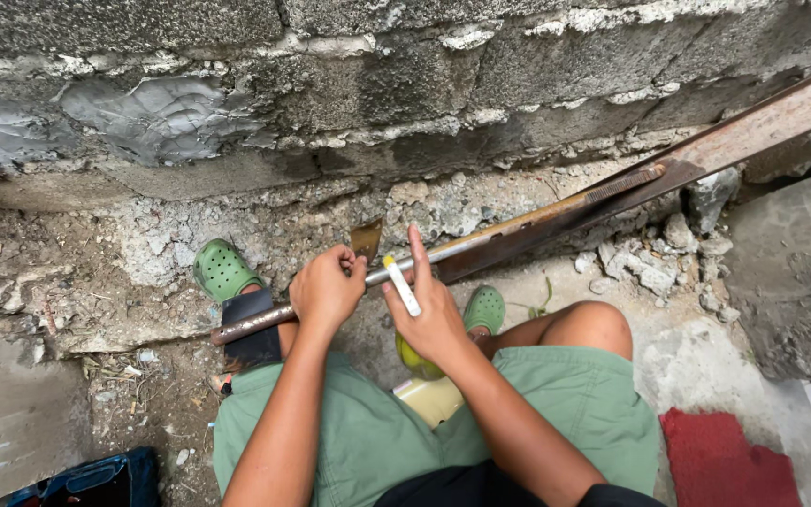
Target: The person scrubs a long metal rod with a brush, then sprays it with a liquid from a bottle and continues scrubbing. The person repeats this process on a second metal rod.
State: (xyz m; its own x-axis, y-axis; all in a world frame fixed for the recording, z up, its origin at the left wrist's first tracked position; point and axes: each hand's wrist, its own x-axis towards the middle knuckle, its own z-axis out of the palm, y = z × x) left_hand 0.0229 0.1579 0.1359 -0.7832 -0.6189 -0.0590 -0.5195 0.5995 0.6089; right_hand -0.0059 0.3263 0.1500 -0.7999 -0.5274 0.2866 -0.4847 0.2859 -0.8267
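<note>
I am crouched before a rough block wall, in green shorts and green clogs. A long rusty metal bar (556,216) runs from the upper right down to the lower left across my knees. My left hand (326,291) grips a small flat metal piece (366,238) held against the bar. My right hand (429,314) holds a white marker stick (403,284), index finger stretched out along the bar. A rusty angle iron (753,127) lies over the bar toward the upper right.
The block wall (330,84) with crumbling mortar fills the top. Loose stones (654,263) lie at the right. A red mat (720,460) sits at the lower right, a blue box (96,481) at the lower left, a yellow container (429,394) between my legs.
</note>
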